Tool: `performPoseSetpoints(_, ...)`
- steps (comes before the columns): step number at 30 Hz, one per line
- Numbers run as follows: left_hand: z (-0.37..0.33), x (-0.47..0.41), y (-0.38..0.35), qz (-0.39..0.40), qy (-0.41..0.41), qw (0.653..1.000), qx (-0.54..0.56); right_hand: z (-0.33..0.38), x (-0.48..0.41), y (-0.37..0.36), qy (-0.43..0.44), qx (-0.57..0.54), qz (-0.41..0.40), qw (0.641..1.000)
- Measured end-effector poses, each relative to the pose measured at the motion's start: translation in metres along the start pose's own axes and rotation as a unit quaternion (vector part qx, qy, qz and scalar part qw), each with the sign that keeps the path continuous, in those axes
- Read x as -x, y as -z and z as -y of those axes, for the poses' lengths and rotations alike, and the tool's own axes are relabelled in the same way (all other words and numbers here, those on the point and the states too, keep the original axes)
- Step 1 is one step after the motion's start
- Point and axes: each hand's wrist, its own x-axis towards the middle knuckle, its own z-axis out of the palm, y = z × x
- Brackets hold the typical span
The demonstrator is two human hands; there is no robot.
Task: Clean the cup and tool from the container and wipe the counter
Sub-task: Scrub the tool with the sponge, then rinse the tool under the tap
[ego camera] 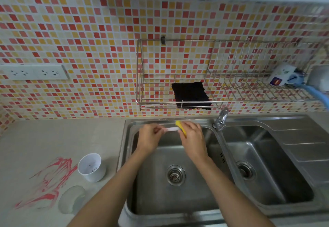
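Over the left sink basin (160,200), my left hand (149,137) grips one end of a thin white tool (171,129). My right hand (191,136) holds a yellow sponge (180,128) wrapped around the tool's other end. A white cup (90,167) stands upright on the counter (53,137) left of the sink, with dark specks inside. Red smears (48,182) streak the counter beside the cup, and a wet patch (71,199) lies in front of it.
A faucet (220,120) rises between the two basins; the right basin (267,173) adjoins a ribbed drainboard. A wire rack (222,77) on the tiled wall carries a black cloth (191,94) and a white mug (283,75). Wall sockets (33,72) sit at left.
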Motion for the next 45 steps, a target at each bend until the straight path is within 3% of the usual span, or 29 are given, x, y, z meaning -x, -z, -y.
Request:
performPoseSetpoints(5,-0.002,-0.004,-0.038,0.030,0.061,0.996,0.055,-0.009,0.027,-0.002,0.044,-0.016,0.028,0.998)
performPoseSetpoints(9,-0.010,-0.007,-0.066,0.014,0.070,0.996,0.048,-0.076,0.028,0.010,-0.088,-0.021,0.051,0.995)
performPoseSetpoints(14,-0.028,-0.021,-0.097,0.042,0.046,0.997,0.055,-0.163,0.009,0.030,-0.286,-0.030,0.040,0.957)
performPoseSetpoints(18,-0.046,-0.037,-0.127,0.079,0.037,0.995,0.055,-0.204,-0.016,0.028,-0.359,-0.074,0.083,0.927)
performPoseSetpoints(32,-0.086,-0.067,-0.185,0.146,0.003,0.989,0.026,-0.223,-0.023,0.006,-0.288,-0.151,0.174,0.929)
performPoseSetpoints(38,-0.088,-0.071,-0.193,0.136,0.011,0.990,0.018,-0.229,-0.010,0.015,-0.326,-0.203,0.095,0.919)
performPoseSetpoints(45,-0.083,-0.065,-0.182,0.119,0.002,0.990,0.072,-0.240,0.014,0.022,-0.380,-0.209,0.069,0.898)
